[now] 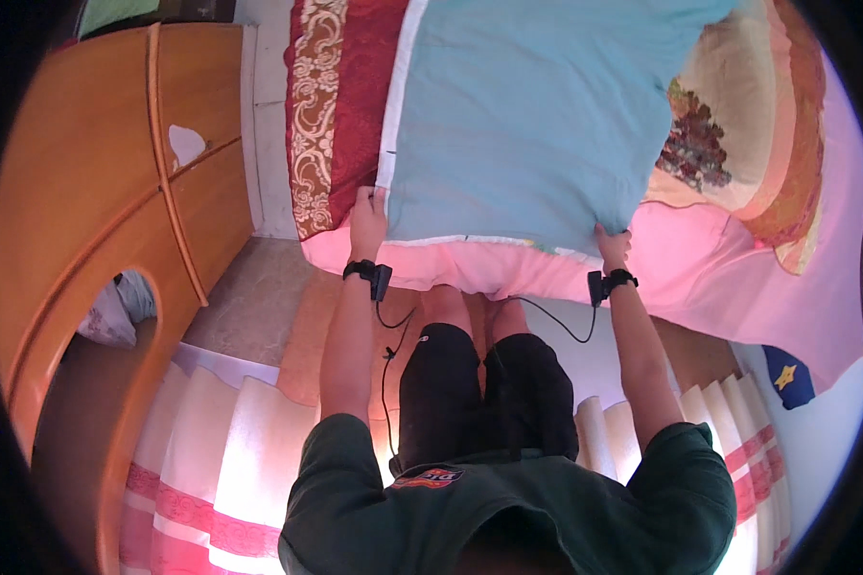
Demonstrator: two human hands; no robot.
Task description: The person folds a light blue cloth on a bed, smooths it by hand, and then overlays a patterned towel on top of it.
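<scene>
A light blue cloth with a white border [532, 125], like a quilt or bed sheet, lies spread over the bed in front of me. My left hand [367, 222] grips its near left corner, fingers closed on the white edge. At the near right corner, my right hand [615, 246] is closed on the cloth's edge, thumb on top. Between my hands the near edge runs almost straight along the bed's front. Under the cloth shows a pink bed sheet [719, 251], hanging over the bed's side. Each wrist wears a black strap with a small device and cable.
A dark red cover with a patterned band [316, 120] lies left of the cloth. On the right rests a pillow with a printed tree [738, 115]. A wooden cabinet [96, 182] stands at the left. White and red curtains [211, 479] hang behind my legs.
</scene>
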